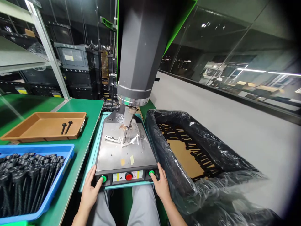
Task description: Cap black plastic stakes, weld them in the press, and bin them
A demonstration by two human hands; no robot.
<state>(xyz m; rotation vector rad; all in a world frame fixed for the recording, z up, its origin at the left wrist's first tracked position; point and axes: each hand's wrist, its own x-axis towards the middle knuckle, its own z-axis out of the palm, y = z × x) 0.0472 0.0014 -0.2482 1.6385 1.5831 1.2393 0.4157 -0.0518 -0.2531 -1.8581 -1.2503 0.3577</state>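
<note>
L hand point(90, 190) and R hand point(161, 185), fingers spread, grip near corners of press base point(124, 150); thumbs on L green btn point(103, 179) and R green btn point(151, 172). Red btn point(128, 176) between, untouched.

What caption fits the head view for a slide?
Both hands, left hand and right hand, press green buttons on a press machine.

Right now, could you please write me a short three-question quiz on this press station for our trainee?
1. True or false: both thumbs rest on the red button.
2. Which container holds just two black bolts? A) blue bin B) brown tray C) bag-lined box
3. Fill in: the left hand and right hand each touch a ____ button.

Key: 1 false, they rest on the left green button and right green button; 2 B; 3 green.
</note>
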